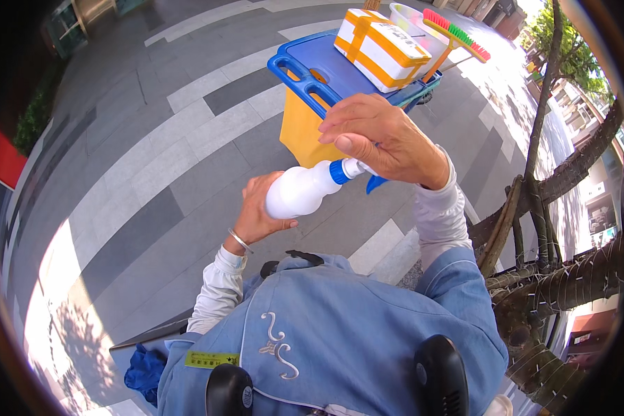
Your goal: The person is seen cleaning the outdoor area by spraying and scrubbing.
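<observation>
My left hand (257, 208), with a silver bangle at its wrist, is wrapped around the lower part of a white plastic spray bottle (299, 191). The bottle lies tilted, its blue collar (338, 172) and white neck pointing right. Over the sprayer end is my right hand (382, 138), its fingers stretched out to the left and the thumb apart. They do not close around the bottle. Much of the spray head is hidden behind this hand; a blue trigger (375, 183) shows below it. Whether the right palm touches the sprayer is unclear.
Ahead stands a yellow cart bag (304, 130) under a blue cart lid (312, 52). On the lid rests a white foam box (382, 49) with orange tape. Beside it are a translucent bucket (403, 13) and a red-green broom (456, 35). Tree trunks (561, 286) wrapped in wire rise at right.
</observation>
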Demonstrator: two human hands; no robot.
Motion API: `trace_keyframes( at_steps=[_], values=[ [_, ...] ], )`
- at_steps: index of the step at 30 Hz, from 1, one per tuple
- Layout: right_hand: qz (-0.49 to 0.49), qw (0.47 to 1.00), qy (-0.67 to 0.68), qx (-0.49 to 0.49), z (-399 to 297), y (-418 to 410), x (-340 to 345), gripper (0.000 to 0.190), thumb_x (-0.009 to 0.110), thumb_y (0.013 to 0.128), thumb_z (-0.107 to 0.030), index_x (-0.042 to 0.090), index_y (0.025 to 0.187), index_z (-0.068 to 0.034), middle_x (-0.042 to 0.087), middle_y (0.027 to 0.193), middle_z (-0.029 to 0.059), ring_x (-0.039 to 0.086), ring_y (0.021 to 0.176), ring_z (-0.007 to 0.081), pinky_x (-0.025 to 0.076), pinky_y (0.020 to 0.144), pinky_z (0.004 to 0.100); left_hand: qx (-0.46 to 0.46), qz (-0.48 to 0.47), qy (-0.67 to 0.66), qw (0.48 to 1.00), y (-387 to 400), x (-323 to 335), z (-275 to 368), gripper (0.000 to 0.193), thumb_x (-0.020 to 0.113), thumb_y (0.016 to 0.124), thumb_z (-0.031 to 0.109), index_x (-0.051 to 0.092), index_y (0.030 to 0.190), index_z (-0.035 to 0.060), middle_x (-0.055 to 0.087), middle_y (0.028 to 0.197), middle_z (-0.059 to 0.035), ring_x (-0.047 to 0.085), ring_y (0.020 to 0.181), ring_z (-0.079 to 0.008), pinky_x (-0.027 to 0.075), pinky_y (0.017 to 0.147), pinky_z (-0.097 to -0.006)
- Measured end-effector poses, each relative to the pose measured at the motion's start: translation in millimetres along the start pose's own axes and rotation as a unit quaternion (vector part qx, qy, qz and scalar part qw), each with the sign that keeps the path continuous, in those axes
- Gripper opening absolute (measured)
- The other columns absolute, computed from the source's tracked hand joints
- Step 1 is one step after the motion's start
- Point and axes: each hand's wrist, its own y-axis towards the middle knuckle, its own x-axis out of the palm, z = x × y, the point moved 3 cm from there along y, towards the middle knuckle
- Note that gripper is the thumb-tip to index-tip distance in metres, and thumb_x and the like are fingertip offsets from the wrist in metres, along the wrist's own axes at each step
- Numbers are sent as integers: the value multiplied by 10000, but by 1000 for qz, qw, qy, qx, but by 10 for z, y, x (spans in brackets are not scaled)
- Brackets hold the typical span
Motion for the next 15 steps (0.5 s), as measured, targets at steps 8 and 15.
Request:
trace_keyframes(
  at_steps=[8, 15],
  values=[
    [-28, 948, 275, 159, 530, -296, -212, 423, 398, 1020, -354, 660, 1150, -49, 692, 992, 81, 623, 834, 132, 495, 700, 233, -116, 2, -174, 978, 72, 337, -135, 1019, 900, 512, 437, 444, 1357, 96, 536, 1259, -124, 477, 1218, -295, 365, 1039, -423],
    [-32, 858, 481, 177, 798, -325, -19, 447, 732, 833, -210, 611, 1239, -66, 676, 1087, 69, 620, 1000, 133, 470, 847, 228, -153, -41, -293, 943, 139, 434, 38, 1045, 900, 527, 437, 407, 1373, 71, 570, 1223, -116, 545, 1149, -261, 415, 993, -394]
  ],
)
